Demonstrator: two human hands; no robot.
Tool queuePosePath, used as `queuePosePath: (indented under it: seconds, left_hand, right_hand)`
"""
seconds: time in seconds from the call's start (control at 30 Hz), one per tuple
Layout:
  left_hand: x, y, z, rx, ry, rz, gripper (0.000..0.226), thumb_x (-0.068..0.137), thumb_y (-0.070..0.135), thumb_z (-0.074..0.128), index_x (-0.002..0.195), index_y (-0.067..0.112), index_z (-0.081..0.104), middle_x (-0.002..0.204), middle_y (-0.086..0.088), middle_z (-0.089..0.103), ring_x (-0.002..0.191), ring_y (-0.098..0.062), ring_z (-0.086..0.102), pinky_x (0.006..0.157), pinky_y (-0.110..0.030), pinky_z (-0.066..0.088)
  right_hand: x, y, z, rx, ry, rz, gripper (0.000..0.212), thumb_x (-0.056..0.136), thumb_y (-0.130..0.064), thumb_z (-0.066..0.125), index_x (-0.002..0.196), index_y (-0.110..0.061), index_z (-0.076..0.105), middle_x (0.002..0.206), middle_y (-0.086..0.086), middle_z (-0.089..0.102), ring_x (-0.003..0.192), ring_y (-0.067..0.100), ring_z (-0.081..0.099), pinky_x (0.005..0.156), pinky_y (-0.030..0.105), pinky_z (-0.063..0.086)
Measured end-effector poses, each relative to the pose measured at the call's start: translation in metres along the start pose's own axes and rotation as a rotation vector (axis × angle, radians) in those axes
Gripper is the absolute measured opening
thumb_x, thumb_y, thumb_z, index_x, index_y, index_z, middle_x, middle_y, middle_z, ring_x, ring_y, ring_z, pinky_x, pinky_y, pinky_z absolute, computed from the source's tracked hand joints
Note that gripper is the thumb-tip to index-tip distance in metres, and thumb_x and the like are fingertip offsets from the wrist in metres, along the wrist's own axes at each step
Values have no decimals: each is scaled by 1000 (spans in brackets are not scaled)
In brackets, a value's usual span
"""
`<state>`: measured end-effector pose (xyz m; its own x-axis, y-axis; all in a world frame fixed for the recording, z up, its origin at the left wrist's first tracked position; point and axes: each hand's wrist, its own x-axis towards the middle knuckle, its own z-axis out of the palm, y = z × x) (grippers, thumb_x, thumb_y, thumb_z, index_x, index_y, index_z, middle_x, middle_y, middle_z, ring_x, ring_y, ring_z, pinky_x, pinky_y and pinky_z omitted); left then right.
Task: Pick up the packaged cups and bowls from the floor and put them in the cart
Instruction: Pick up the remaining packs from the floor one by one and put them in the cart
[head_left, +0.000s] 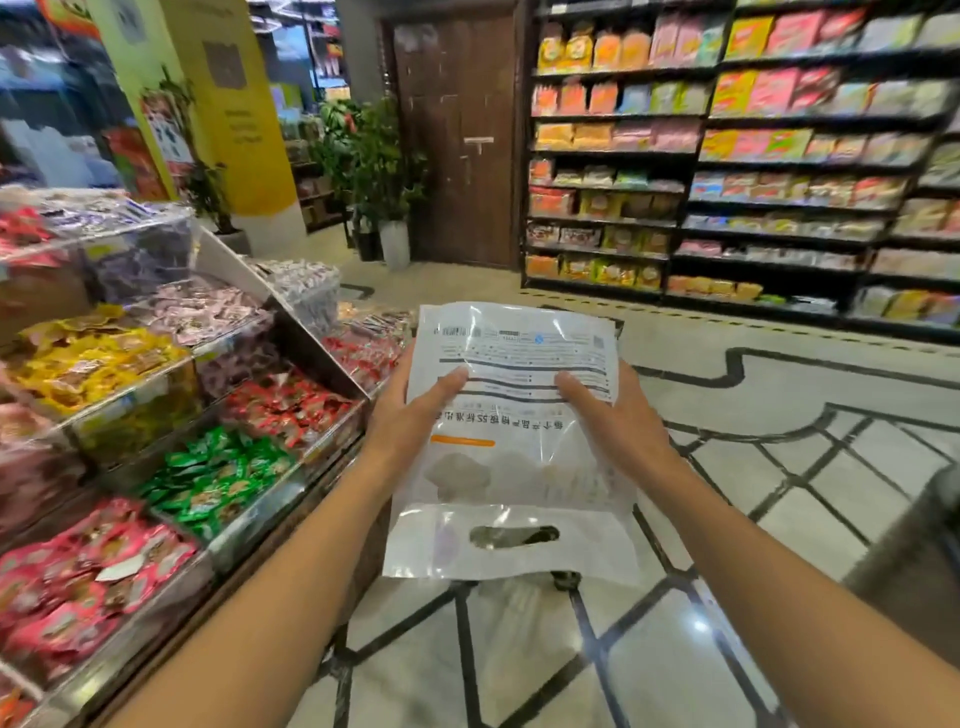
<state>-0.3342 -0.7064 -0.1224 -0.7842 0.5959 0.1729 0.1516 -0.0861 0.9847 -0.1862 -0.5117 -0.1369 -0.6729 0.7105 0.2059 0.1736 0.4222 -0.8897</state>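
Observation:
A white plastic package (511, 467) with printed text, an orange stripe and a cut-out carry handle at its near end is held up in front of me at chest height. My left hand (410, 410) grips its left edge, thumb on the printed face. My right hand (608, 410) grips its right edge in the same way. Pale rounded shapes show through the plastic, too faint to name. A dark wheel (566, 579) shows just below the package. The cart is otherwise hidden from view.
A tiered candy display (171, 415) with clear bins runs along my left. Snack shelves (753, 171) line the right wall. A brown door (457, 135) and potted plants (384, 171) stand ahead. The tiled floor (779, 467) with black lines stretches to the right.

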Motion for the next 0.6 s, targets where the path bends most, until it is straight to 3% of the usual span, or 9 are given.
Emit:
queuePosePath:
  seconds: [0.1,0.17,0.27,0.37,0.47,0.6]
  left_hand:
    - [61,-18,38,2,-77,-12,55,88,48,77,140,38,60,127,8,75,115,-17,73,101,-49,56]
    - [97,-29,64,-5,-119,-29,60,89,48,77,144,36,58,128,9,74,115,-13,72,100,-41,57]
    - [140,-40,100,-46,-134,-56,56,92,43,76,144,34,57,126,11,75,112,-8,72,92,-29,58]
    - [178,-49,134,-21,-171,-67,48,91,47,75,137,42,60,121,15,76,106,-4,74,91,-31,57]
    - [213,-58,167,-10,-214,-84,48,93,47,73,138,40,60,121,9,77,106,-14,76,94,-44,61]
    - [258,-75,214,20,-222,-99,53,91,51,74,140,43,57,122,6,77,108,-21,76,96,-53,59]
  right_hand:
    - [45,22,-22,-28,74,64,69,93,-62,63,151,-34,39,127,-17,58,109,12,60,78,27,45]
    - [77,39,-37,-63,98,78,71,93,-63,62,152,-33,39,129,-15,59,109,12,61,72,21,42]
    - [118,57,-58,-94,127,109,74,93,-63,62,155,-32,35,128,-16,56,106,13,61,73,26,44]
    - [150,77,-78,-81,148,152,72,94,-59,63,154,-31,35,124,-17,51,107,13,59,70,22,42]
    - [183,100,-97,-54,164,175,71,93,-60,64,152,-31,38,126,-15,57,111,14,62,73,24,43]
    - [230,137,-122,-42,167,182,68,92,-63,63,150,-34,41,127,-16,60,109,11,62,71,16,40]
